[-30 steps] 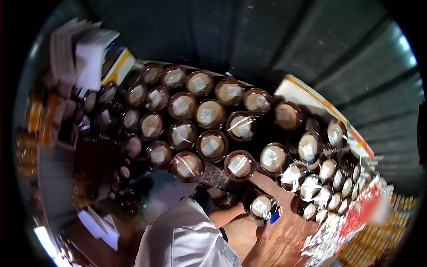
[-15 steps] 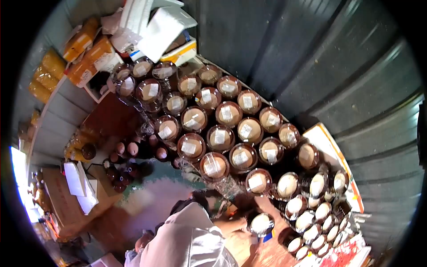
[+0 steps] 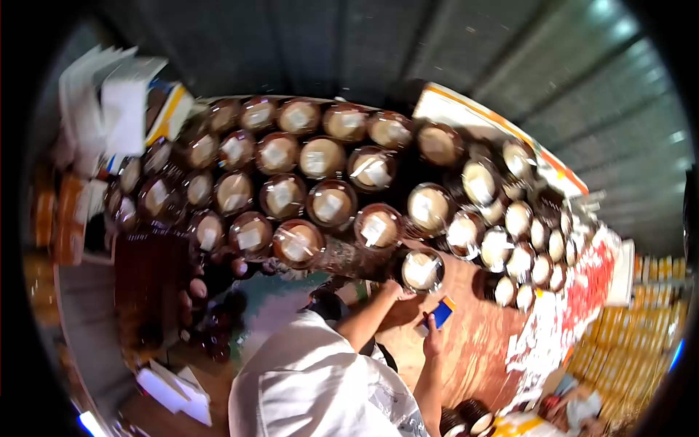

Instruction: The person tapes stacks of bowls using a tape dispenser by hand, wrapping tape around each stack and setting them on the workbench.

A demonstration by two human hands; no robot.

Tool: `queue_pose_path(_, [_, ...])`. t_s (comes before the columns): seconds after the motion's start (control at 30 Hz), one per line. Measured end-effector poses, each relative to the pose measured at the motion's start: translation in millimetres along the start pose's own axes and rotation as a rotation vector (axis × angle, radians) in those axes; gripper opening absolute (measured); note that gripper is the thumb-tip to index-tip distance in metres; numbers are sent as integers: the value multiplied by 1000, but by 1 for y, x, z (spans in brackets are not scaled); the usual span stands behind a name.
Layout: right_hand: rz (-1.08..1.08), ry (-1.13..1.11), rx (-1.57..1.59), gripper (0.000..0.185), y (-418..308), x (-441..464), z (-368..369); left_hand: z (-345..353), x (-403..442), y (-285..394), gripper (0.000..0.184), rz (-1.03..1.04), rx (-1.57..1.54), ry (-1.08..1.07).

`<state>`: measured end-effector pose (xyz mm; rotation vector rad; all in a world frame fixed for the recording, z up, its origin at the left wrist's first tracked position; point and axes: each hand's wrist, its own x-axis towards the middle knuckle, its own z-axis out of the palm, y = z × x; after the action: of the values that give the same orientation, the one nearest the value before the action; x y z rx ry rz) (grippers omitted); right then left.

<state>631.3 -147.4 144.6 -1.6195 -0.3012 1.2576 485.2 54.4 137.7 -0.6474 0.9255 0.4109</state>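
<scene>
My left hand (image 3: 393, 289) is closed on the near-left side of a dark round container (image 3: 422, 271) with a pale top and white label. This container stands close to the front of a long group of similar containers (image 3: 330, 205), wrapped in clear plastic. Below and right of it, my right hand (image 3: 432, 335) grips a small blue item (image 3: 440, 312) with an orange edge, apart from the container. Both forearms come from a white-sleeved top at the bottom. Finger details are small and partly hidden.
A reddish-brown surface (image 3: 466, 335) lies under my hands. Red and white scraps (image 3: 575, 295) are heaped at the right, near stacked yellow packs (image 3: 633, 328). White foam pieces (image 3: 135, 102) stand at the upper left. Part of another person (image 3: 575, 408) shows at the lower right.
The view has swung. The held container now sits nearer the front row, and the blue item in my right hand has come away from it, showing more clearly.
</scene>
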Motion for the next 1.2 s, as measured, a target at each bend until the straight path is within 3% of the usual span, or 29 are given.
queue_pose_path(0.03, [10,60,-115,21,12,-7,-7,-14,38,4,57,-59,-60,-196])
queue_pose_path(0.1, [42,213,-166,20,49,-19,-23,-3,15,7,56,-43,78,-176])
queue_pose_path(0.13, [37,241,-196,21,72,-22,-33,-3,18,9,58,-138,80,-171])
queue_pose_path(0.17, [39,276,-221,22,90,-35,-40,-17,44,15,59,-169,57,-304])
queue_pose_path(0.23, [52,379,-179,21,87,-67,-31,-11,37,14,58,-139,174,-165])
queue_pose_path(0.3, [127,526,-170,23,111,-86,-37,-22,41,14,54,-165,127,-290])
queue_pose_path(0.37, [114,565,-118,26,152,-99,-44,-32,49,21,58,-190,126,-145])
queue_pose_path(0.4, [102,608,-103,28,156,-110,-40,-27,36,18,59,-161,199,-172])
queue_pose_path(0.47, [152,675,-68,33,160,-127,-30,-21,20,20,77,-134,241,-25])
queue_pose_path(0.53, [109,698,70,36,165,-138,-20,-22,23,34,89,11,524,149])
queue_pose_path(0.57, [135,692,142,37,146,-143,-12,-23,4,25,100,159,701,-5])
queue_pose_path(0.63, [145,721,201,37,148,-134,-6,-6,-26,11,88,390,938,3])
queue_pose_path(0.7, [131,711,222,43,125,-124,6,-18,15,44,71,346,1016,-209])
queue_pose_path(0.73, [98,676,256,45,106,-120,12,-24,31,56,55,329,1009,-186])
queue_pose_path(0.77, [63,637,287,46,89,-114,16,-20,26,50,55,427,1121,-38])
queue_pose_path(0.9, [-71,558,294,36,58,-59,28,-26,52,74,45,291,1020,-322])
queue_pose_path(1.03, [-64,412,285,31,25,4,35,-28,51,77,44,292,1028,-255])
queue_pose_path(1.13, [-12,347,321,37,-17,35,49,-39,58,81,46,323,1078,-287])
queue_pose_path(1.2, [77,337,288,47,17,71,47,-34,38,63,46,353,1131,-250])
